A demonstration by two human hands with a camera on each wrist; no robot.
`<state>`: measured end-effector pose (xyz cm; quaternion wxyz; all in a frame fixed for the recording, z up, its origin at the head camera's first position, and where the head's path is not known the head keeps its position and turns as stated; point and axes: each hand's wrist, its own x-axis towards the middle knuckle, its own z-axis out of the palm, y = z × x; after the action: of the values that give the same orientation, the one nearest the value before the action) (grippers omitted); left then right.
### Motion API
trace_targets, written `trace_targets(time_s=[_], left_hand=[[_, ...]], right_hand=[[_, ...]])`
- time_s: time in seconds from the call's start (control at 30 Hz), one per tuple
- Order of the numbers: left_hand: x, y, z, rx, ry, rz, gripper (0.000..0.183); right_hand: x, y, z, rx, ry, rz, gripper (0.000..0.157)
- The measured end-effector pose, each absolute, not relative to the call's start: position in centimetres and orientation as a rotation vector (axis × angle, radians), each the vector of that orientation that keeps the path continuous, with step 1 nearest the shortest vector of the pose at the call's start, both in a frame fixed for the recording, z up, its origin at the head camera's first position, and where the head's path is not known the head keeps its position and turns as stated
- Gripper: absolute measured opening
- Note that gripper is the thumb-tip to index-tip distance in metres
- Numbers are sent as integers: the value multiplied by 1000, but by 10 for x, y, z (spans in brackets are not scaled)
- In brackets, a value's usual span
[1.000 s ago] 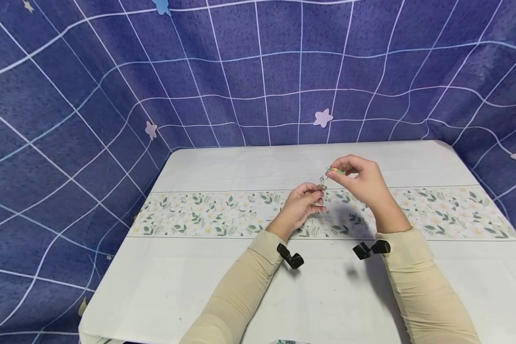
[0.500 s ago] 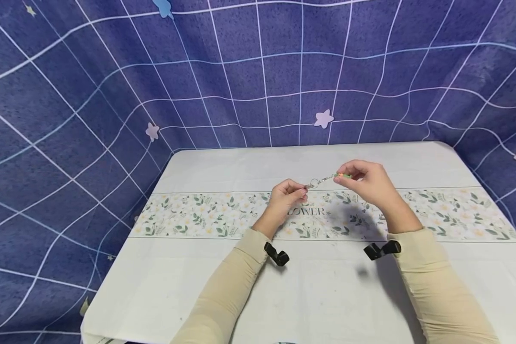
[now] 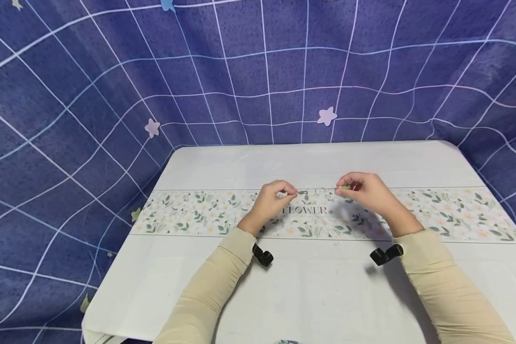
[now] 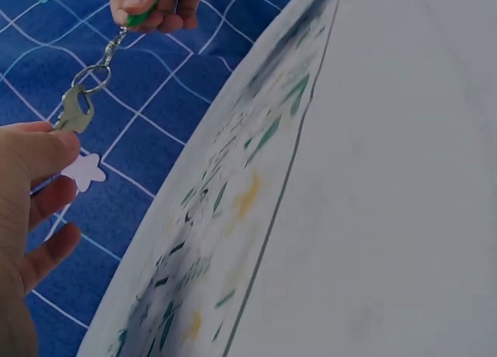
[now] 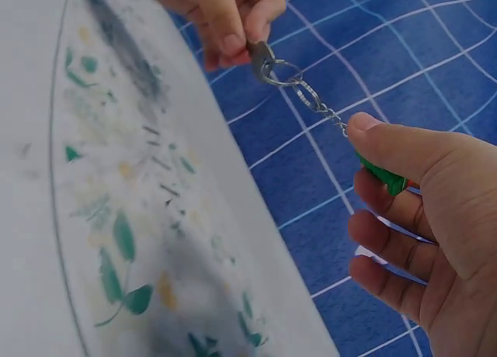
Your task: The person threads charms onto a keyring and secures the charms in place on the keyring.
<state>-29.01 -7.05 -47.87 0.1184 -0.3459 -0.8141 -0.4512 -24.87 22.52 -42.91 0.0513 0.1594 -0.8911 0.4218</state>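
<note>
Between thumb and fingers, my left hand (image 3: 270,201) pinches a metal key (image 4: 77,111) by its blade end, the bow pointing toward the other hand. A key ring (image 5: 283,72) passes through the bow and joins a short chain (image 5: 331,116). At the chain's far end, my right hand (image 3: 367,195) pinches a small green charm (image 5: 380,173) with a bit of orange, partly covered by the fingers. Key, ring and chain stretch in a nearly level line between the two hands, above the table.
A white tablecloth (image 3: 309,282) with a flowered band (image 3: 215,215) lettered "FLOWER" covers the table. Blue grid curtains (image 3: 241,71) with stars hang behind and at the left. A patterned thing (image 3: 287,342) shows barely at the bottom edge.
The hands have moved apart, the left hand going left and the right hand slightly right and lower. The chain, slack and hanging at first, now stretches between them.
</note>
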Motion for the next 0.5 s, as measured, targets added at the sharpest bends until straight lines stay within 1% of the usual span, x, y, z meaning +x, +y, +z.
trace_targets(time_s=[0.27, 0.5], left_hand=[[-287, -79, -476, -1169, -2441, -729, 9], [-284, -83, -478, -1219, -2512, -582, 7]], right_hand=[[-250, 225, -455, 486, -2799, 1277, 17], [-253, 223, -479, 539, -2829, 1270, 11]])
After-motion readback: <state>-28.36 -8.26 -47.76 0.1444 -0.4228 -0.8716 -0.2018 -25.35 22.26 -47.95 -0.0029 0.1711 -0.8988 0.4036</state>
